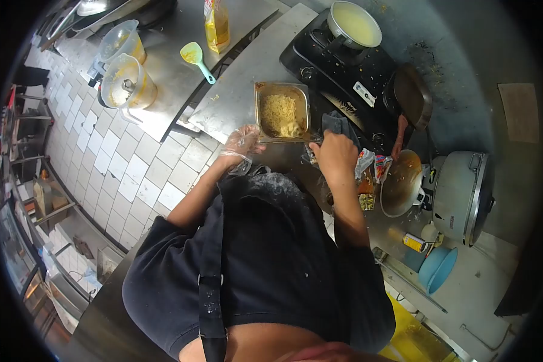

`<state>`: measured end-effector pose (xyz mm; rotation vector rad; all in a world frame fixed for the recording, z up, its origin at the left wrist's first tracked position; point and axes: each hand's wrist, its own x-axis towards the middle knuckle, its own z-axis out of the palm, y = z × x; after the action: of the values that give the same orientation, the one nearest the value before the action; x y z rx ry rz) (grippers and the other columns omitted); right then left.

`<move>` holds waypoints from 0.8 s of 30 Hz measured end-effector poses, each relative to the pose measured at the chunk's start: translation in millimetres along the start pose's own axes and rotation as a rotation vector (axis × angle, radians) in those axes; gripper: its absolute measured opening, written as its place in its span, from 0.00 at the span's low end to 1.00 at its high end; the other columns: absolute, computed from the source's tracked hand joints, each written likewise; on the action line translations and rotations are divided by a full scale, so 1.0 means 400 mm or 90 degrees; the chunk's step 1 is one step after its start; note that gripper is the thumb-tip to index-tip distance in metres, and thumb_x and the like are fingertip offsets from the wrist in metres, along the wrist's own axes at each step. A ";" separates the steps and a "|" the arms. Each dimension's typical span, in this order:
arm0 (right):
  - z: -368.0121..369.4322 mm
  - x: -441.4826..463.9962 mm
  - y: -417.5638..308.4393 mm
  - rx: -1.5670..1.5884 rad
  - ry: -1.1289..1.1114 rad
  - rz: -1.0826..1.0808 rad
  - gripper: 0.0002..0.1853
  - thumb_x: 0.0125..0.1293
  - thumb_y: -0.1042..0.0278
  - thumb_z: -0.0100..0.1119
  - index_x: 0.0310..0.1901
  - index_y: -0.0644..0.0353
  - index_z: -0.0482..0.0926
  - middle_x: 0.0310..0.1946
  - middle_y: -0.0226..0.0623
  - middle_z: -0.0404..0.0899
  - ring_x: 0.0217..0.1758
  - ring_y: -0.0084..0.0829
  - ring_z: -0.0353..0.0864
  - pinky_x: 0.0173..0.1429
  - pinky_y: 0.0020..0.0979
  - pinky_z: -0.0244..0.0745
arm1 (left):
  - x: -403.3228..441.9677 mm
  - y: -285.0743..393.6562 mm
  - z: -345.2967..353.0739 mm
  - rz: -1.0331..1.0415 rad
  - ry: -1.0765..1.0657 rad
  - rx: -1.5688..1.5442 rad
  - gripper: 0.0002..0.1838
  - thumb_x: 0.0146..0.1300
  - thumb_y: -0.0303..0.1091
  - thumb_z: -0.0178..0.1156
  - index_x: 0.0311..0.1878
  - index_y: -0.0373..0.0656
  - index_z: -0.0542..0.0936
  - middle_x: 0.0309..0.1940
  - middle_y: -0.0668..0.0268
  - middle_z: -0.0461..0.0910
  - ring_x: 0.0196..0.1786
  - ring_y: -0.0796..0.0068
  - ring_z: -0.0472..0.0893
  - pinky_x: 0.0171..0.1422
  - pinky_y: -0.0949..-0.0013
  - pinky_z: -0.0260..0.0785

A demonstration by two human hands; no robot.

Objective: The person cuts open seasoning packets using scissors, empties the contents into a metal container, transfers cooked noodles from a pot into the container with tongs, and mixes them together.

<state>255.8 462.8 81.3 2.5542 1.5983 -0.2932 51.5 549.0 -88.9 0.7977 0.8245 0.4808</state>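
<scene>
A square metal container [259,111] stands on the steel counter and holds a pale yellow, crumbly food [279,111]. My left hand [242,142], in a clear plastic glove, is at its lower left corner with the fingers bent; whether they grip the rim is too small to tell. My bare right hand [335,154] is closed round the handle of a utensil [308,137], whose far end reaches into the food at the lower right corner. A dark cloth [339,124] lies just beyond my right hand.
Beyond the container is a black stove [320,72] with a pot [355,25]. A pan [402,181] and a large cooker [458,193] stand to the right. At the left are blender jugs [128,81], a green spoon [193,55] and a yellow bag [217,27].
</scene>
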 end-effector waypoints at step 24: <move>0.233 0.140 -0.008 0.022 -0.061 -0.102 0.16 0.69 0.54 0.55 0.45 0.59 0.80 0.36 0.50 0.84 0.43 0.53 0.84 0.47 0.48 0.78 | -0.015 0.060 0.023 -0.087 -0.115 0.121 0.13 0.72 0.44 0.57 0.42 0.45 0.70 0.28 0.70 0.75 0.26 0.80 0.79 0.30 0.75 0.72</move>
<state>267.3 494.8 -22.0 2.3995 1.7800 -0.4554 53.3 555.9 -63.5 0.9389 0.7582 0.2077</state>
